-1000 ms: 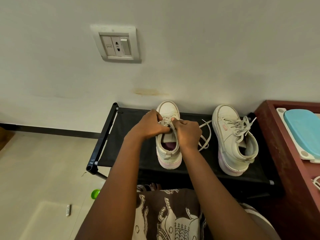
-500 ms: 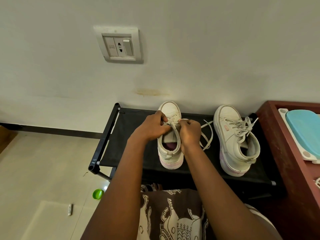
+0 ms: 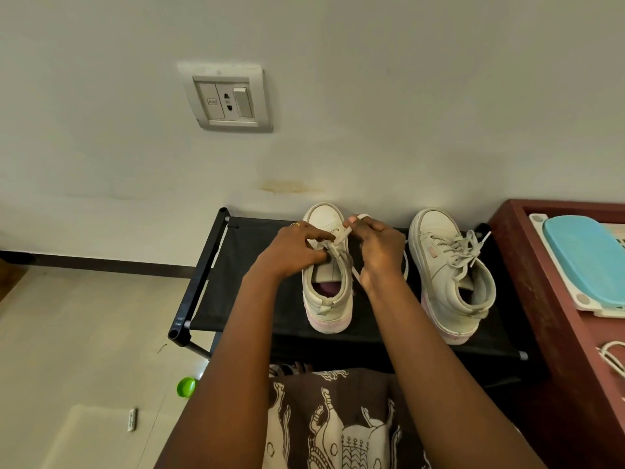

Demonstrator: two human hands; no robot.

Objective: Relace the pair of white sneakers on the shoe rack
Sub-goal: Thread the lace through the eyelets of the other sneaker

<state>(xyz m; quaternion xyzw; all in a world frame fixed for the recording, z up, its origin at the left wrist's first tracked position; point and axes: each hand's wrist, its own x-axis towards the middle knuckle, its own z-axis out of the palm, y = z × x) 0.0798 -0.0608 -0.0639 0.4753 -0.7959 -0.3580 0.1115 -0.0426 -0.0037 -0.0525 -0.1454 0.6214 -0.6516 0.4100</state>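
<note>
Head view: in the middle of the frame you are working over a white low-top leather sneaker with a pale pink sole [image 3: 327, 308], which is standing on the black fabric shoe rack with dark metal tubes [image 3: 241, 279], toe towards the wall. Your left hand [image 3: 293, 249] is curling its fingers and pinching the flat off-white lace [image 3: 339, 253] just above the tongue. Your right hand [image 3: 379, 252] is clenching round the same lace from the other side, with the lace end showing at its fingertips above the toe cap. The two hands are nearly touching over the eyelets.

Right of centre, the second white sneaker of the pair [image 3: 451, 282] is sitting on the same rack, well apart from the first, laced and tied in a bow.

At the right edge a red-brown wooden cabinet [image 3: 541, 299] is carrying a white tray with a light blue lid [image 3: 590, 258]. At the upper left of centre a white wall socket plate [image 3: 230, 98] is sitting on the pale wall. At the lower left a small green cap [image 3: 186, 386] is lying on the tiled floor. Along the bottom edge your brown-and-cream patterned garment [image 3: 338, 421] is showing between your forearms.
</note>
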